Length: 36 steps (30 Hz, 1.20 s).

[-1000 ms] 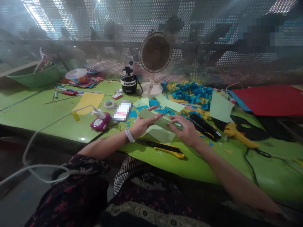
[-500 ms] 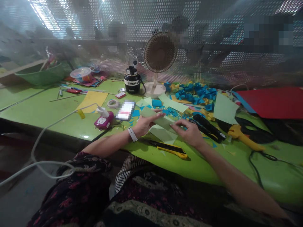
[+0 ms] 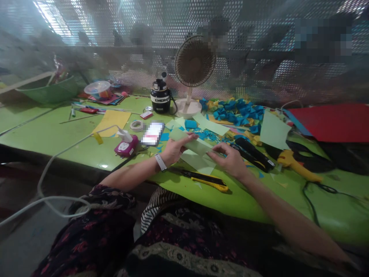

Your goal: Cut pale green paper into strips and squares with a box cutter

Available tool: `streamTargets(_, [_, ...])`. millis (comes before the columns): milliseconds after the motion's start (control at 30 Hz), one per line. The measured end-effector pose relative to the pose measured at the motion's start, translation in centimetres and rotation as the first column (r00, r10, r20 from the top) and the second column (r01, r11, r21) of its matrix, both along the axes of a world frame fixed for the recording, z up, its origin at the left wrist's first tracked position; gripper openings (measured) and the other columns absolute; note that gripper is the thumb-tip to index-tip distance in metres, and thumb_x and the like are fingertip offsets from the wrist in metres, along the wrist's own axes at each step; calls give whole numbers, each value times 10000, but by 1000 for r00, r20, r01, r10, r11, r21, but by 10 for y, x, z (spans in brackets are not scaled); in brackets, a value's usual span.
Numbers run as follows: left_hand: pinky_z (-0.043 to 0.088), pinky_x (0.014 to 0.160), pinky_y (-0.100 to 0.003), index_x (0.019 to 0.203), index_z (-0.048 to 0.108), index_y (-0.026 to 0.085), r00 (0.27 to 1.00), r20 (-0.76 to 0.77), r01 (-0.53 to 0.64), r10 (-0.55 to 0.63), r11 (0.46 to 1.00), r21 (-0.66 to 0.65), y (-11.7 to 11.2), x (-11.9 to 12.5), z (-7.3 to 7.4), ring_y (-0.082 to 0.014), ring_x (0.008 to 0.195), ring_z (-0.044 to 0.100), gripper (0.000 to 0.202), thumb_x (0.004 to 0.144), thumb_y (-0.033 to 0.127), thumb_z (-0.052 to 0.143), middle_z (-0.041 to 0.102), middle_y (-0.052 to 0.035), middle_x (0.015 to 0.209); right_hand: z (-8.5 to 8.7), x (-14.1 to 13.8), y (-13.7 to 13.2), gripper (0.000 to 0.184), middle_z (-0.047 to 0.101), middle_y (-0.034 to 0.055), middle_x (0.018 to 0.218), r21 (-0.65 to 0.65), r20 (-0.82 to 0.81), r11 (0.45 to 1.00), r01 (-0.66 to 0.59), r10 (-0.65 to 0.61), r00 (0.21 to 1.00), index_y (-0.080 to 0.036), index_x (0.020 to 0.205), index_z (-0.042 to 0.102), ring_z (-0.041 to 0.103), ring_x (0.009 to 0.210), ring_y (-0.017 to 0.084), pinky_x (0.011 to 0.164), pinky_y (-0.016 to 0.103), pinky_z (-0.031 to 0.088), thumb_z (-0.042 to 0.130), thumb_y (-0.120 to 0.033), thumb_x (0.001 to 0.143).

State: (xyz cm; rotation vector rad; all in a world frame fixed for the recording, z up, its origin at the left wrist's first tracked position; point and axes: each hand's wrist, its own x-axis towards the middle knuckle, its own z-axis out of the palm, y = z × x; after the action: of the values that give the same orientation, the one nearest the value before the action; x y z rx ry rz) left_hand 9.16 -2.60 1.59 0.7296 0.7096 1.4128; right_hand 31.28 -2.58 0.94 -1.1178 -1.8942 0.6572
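Note:
Between my hands is a strip of pale green paper (image 3: 198,145), held just above the table. My left hand (image 3: 175,149) grips its left part, thumb lying across the top. At the right end, my right hand (image 3: 227,158) pinches the paper's edge between thumb and fingers. Another pale green sheet (image 3: 198,162) lies on the table beneath the strip. Close to the table's front edge, below my hands, rests a yellow and black box cutter (image 3: 209,181). A black stapler-like tool (image 3: 253,154) lies just right of my right hand.
Behind my hands are blue paper scraps (image 3: 209,134), a phone (image 3: 152,133) and a desk fan (image 3: 188,107). A purple power adapter (image 3: 127,147) with a white cable sits at left. A yellow glue gun (image 3: 300,167) lies at right, a black jug (image 3: 160,98) at the back.
My left thumb and fingers have shifted slightly on the strip, and my right hand has tilted its end a little. Both hands still hold the paper.

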Motion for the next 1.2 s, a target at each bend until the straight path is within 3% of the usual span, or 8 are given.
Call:
streamTargets(100, [548,894,-341,910,714,162,999,29,-40,39,999,13,1,-3,3,-251,1033,734,343,664,256,933,784,-53,903,-4,0,4,598,717,48,881,-61,-137,998,9,-18,990,-218,1031,622,693,827,239,763,381,561,820,-680,708])
streamTargets(233, [552,932,-303,904,702,174,995,81,-65,63,998,23,5,-9,8,-208,1030,739,313,681,209,918,781,-20,890,-3,0,6,734,676,13,875,-157,-200,988,-8,-24,979,-210,1200,585,610,660,169,616,323,506,844,-669,689])
streamTargets(500, [540,987,-240,891,699,180,986,120,-121,120,993,7,12,-16,11,-156,1023,744,248,721,155,877,772,1,874,1,-5,4,643,679,-1,793,-211,-380,974,-83,-3,925,-232,1102,592,653,709,192,661,335,534,852,-642,680])
streamTargets(833, [572,934,-215,910,718,174,978,138,-151,154,988,-32,12,-17,12,-140,955,751,203,762,110,842,781,-9,895,7,-6,3,584,539,-59,641,-169,-357,984,-55,-9,934,-237,1015,621,506,584,141,561,295,426,813,-685,695])
streamTargets(1200, [560,983,-228,934,706,179,979,132,-154,157,987,-35,15,-18,9,-141,996,751,242,753,119,856,783,-8,917,4,-4,5,557,607,-26,662,-163,-328,986,-25,-31,944,-220,954,657,543,606,151,576,300,438,811,-692,701])
